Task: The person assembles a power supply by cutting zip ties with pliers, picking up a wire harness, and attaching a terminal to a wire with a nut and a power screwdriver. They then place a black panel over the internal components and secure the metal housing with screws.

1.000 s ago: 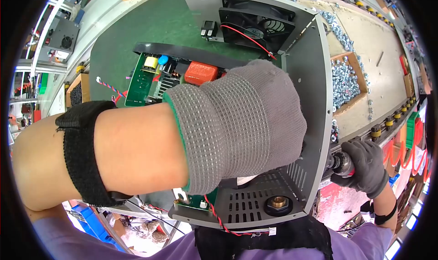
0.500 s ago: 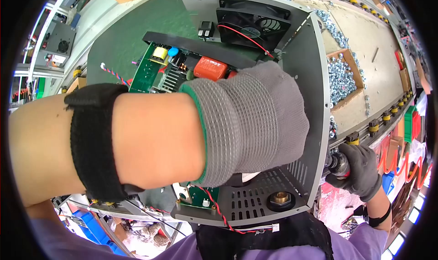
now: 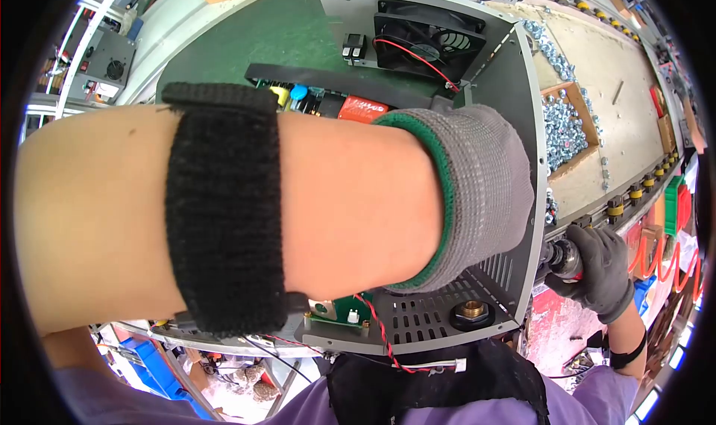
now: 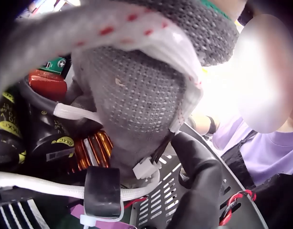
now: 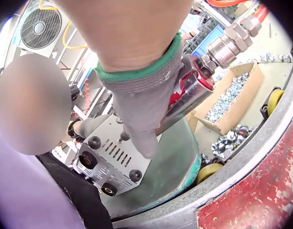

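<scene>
A grey sheet-metal case (image 3: pixel 511 97) with a black fan (image 3: pixel 429 41) stands before me, circuit parts inside. My gloved left hand (image 3: pixel 492 186) reaches down into it. In the left wrist view, the thumb (image 4: pixel 199 176) is apart from the other fingers, whose tips are hidden; I cannot tell whether they hold anything. A white braided sleeve (image 4: pixel 184 47) runs over that hand, and a small white connector (image 4: pixel 145 168) lies by its fingers. Outside the right wall, my gloved right hand (image 3: pixel 597 272) grips a pneumatic screwdriver (image 5: pixel 187 98), its tip right at the slotted panel (image 5: pixel 120 148).
A cardboard box of screws (image 3: pixel 570 130) stands right of the case, with loose screws (image 3: pixel 556 55) beside it. A roller rail (image 3: pixel 615 208) edges the bench. Red-and-black twisted wires (image 3: pixel 384 335) hang over the case's near edge. A red air hose (image 5: pixel 263 12) leads from the tool.
My left hand and forearm have moved rightward across the case, covering more of the circuit parts. The right hand keeps its grip on the screwdriver in about the same place.
</scene>
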Demonstrator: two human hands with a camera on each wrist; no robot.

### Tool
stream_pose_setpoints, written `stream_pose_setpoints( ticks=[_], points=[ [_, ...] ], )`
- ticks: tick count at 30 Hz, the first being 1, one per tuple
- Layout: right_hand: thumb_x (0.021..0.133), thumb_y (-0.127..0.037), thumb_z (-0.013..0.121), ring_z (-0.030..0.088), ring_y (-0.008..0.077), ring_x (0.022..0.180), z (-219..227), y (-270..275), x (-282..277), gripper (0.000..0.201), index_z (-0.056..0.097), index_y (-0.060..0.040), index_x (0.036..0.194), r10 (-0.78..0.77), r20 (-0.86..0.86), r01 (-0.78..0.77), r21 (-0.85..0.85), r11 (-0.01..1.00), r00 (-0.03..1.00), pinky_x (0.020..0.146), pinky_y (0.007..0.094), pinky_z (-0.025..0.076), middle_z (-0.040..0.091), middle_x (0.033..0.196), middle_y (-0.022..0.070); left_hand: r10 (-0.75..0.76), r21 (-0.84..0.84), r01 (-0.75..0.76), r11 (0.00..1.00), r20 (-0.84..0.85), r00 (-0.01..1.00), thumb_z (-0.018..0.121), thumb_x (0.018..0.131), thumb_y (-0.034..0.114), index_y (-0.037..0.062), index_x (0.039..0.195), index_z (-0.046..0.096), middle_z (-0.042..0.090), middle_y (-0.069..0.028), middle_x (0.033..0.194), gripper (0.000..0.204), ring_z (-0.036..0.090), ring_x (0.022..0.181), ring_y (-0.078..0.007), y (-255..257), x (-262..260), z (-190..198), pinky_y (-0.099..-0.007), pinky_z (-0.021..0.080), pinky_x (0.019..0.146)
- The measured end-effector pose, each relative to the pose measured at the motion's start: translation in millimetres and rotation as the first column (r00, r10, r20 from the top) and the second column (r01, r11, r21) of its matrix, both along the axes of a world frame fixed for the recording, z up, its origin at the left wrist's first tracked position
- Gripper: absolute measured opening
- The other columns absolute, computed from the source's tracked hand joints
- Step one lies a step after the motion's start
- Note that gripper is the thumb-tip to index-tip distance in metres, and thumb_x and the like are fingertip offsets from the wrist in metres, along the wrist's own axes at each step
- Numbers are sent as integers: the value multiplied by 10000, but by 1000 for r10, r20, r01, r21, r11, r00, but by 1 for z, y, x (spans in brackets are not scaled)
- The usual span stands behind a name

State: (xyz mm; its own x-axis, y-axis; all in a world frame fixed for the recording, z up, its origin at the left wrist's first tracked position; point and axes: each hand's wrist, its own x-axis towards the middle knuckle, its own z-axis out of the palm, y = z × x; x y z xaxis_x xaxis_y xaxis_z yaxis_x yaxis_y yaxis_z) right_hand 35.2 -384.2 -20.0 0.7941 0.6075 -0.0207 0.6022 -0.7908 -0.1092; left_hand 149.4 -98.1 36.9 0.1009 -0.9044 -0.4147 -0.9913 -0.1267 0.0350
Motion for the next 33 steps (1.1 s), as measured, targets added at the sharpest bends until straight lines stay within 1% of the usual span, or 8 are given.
stream_pose_setpoints(
  ticks=[7, 10, 12, 14, 27, 29, 31, 33],
  points=[
    [571, -285, 836, 617, 303, 746, 1, 9, 2, 672, 554, -11, 1116, -11, -74, 16, 72, 997, 997, 653, 404, 458, 611, 843, 106, -27, 65, 30, 997, -52, 998, 663, 740, 176, 90, 730, 725, 692, -76, 708, 107, 700, 685, -263, -3, -4, 1, -398, 535, 514],
    [583, -248, 812, 592, 297, 704, 5, 12, 3, 652, 544, 4, 1121, 40, 32, -40, 0, 999, 999, 624, 405, 446, 592, 813, 100, 26, -106, -31, 994, -46, 999, 666, 715, 181, 88, 709, 715, 681, -84, 682, 105, 694, 657, -272, 4, -5, -8, -400, 531, 500],
    [595, -225, 789, 577, 282, 683, 6, 11, 3, 637, 534, 11, 1128, 36, 30, -35, -32, 999, 999, 607, 399, 435, 577, 797, 98, 20, -24, -21, 999, -75, 997, 668, 693, 184, 87, 695, 711, 670, -96, 659, 106, 689, 638, -285, 1, -3, -8, -408, 528, 486],
    [608, -227, 781, 570, 275, 676, 6, 13, 4, 626, 530, 15, 1129, 54, 64, -51, -40, 998, 996, 603, 396, 430, 566, 786, 97, 13, -152, -23, 988, -66, 998, 673, 680, 183, 87, 691, 713, 668, -104, 654, 105, 691, 644, -288, 4, -4, -17, -414, 528, 481],
    [649, -291, 781, 566, 277, 692, 4, 15, 5, 636, 530, 25, 1140, 52, 192, -34, -99, 995, 980, 621, 403, 426, 535, 764, 99, 56, -110, -66, 992, -85, 995, 660, 710, 175, 80, 694, 715, 674, -100, 663, 111, 699, 650, -288, -4, -7, -15, -410, 534, 500],
    [621, -331, 799, 572, 287, 703, 10, 13, 6, 686, 531, 21, 1145, 28, 124, -20, -70, 997, 992, 635, 413, 429, 547, 780, 104, 53, 71, -50, 996, -32, 998, 686, 748, 164, 57, 856, 752, 722, -88, 818, 166, 711, 764, -263, -5, -7, -1, -397, 553, 607],
    [536, -448, 830, 597, 318, 751, 8, 8, 5, 876, 518, 16, 1211, 15, 83, -19, 40, 999, 996, 700, 429, 450, 599, 860, 125, 179, 1, -179, 984, 58, 982, 696, 662, 142, 65, 683, 710, 672, -80, 659, 81, 679, 649, -253, 0, -13, 29, -339, 538, 574],
    [592, -572, 787, 628, 338, 815, 0, -10, -6, 974, 475, 32, 1290, 2, 130, -4, 17, 1000, 992, 744, 428, 483, 636, 957, 161, 13, 206, -59, 977, 217, 976, 722, 735, 121, 43, 760, 721, 684, -59, 741, 83, 662, 714, -170, 18, -12, 53, -288, 511, 611]
  ],
)
